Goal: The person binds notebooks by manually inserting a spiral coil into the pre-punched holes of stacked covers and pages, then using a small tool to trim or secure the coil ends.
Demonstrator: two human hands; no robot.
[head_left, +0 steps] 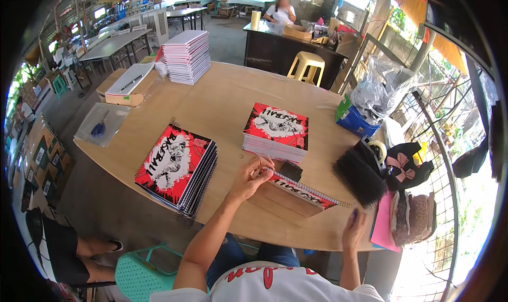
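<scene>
In front of me a spiral notebook (301, 192) with a red and white cover stands on edge, its wire coil along the top and a coil end sticking out at the right. My left hand (251, 177) pinches the left end of its coiled edge. Just beyond the coil's right end, my right hand (355, 229) is curled around a small dark-blue thing, too blurred to name. Behind the notebook is a stack of red-covered sheets (276, 126) without visible coils, with a small black block (291, 170) before it. A stack of coiled notebooks (174, 164) lies left.
Black coils (360, 175) lie at right near a tape dispenser (377, 149), a bow-trimmed black bag (410, 167) and a brown pouch (415, 217). A blue-green box (357, 119) holds plastic. White-and-red stacked pads (186, 56) and scissors (99, 128) are left. A person (282, 11) sits beyond.
</scene>
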